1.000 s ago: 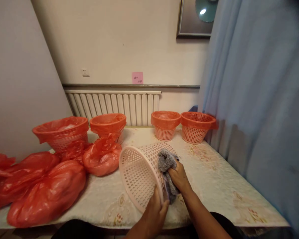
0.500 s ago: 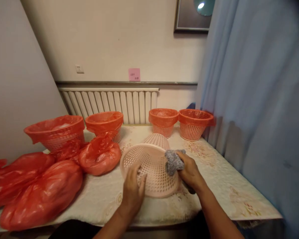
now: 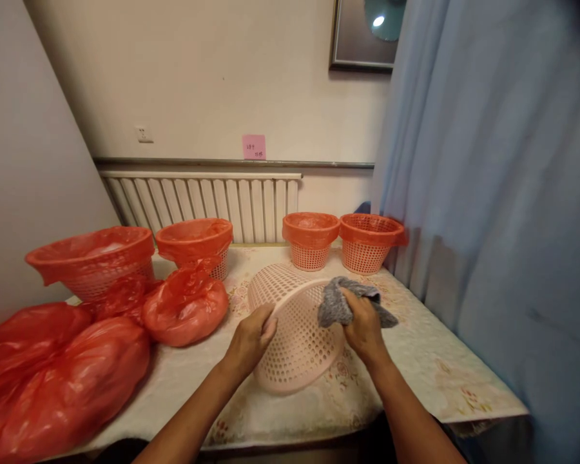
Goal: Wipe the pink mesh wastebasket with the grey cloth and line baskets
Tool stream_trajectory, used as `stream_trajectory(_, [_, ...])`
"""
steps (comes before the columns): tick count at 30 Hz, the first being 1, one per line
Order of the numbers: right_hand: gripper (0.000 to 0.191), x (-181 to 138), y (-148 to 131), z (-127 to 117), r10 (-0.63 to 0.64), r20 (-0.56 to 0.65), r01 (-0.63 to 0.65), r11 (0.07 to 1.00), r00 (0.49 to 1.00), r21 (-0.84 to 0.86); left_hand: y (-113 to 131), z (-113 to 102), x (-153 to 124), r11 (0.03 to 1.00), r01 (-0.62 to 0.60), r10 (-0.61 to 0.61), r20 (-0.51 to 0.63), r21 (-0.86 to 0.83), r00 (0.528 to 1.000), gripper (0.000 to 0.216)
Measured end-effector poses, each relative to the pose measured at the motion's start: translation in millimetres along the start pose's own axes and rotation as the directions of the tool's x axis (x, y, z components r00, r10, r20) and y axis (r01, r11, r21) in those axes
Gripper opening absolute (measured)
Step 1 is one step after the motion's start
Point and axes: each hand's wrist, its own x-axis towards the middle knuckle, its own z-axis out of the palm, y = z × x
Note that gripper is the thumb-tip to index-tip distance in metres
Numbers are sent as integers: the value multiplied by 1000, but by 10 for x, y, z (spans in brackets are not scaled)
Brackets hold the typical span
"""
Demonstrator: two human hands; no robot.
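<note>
A pale pink perforated plastic basket (image 3: 297, 345) lies on its side on the cloth-covered table, its mouth tilted toward me. My left hand (image 3: 251, 338) is closed on the left part of its rim, thumb toward the inside. In my right hand (image 3: 365, 322) is a bunched grey cloth (image 3: 337, 303), pressed against the right side of the rim. One end of the cloth sticks out to the right, behind my fingers.
Red-bag-lined baskets (image 3: 310, 241) stand along the back, two on the right and two on the left. Filled red plastic bags (image 3: 91, 374) lie at left. A floral tablecloth (image 3: 444, 367) covers the table. A blue curtain (image 3: 488, 193) hangs at right, a radiator (image 3: 203, 206) behind.
My left hand has gone from the basket's mouth to gripping its left rim. The basket has turned, its base swinging leftward. The cloth in my right hand has spread out more.
</note>
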Motion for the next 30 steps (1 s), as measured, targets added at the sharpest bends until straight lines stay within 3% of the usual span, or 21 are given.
stream_trajectory(3, [51, -115, -413, 140, -189, -39, 192, 979, 981, 63, 138, 55, 24, 999, -32, 34, 51, -40, 998, 14])
stream_trajectory(7, [49, -162, -795, 107, -202, -252, 230, 969, 946, 87, 257, 64, 36, 996, -37, 43, 80, -77, 996, 14])
stream_trajectory(10, [50, -113, -871, 21, -261, -244, 276, 961, 934, 27, 291, 40, -5, 984, -37, 54, 94, -174, 994, 15])
stream_trajectory(14, [49, -70, -864, 17, -368, -121, 363, 930, 922, -66, 264, 21, -41, 954, -75, 106, 94, -290, 990, 24])
stream_trajectory(18, [47, -30, -808, 63, -370, -83, 361, 927, 925, -104, 225, 70, -34, 948, -91, 122, 84, -304, 989, 26])
stream_trajectory(30, [32, 95, -189, 76, -184, -105, 155, 960, 977, -235, 118, 234, -103, 993, -95, 95, 7, -69, 995, 29])
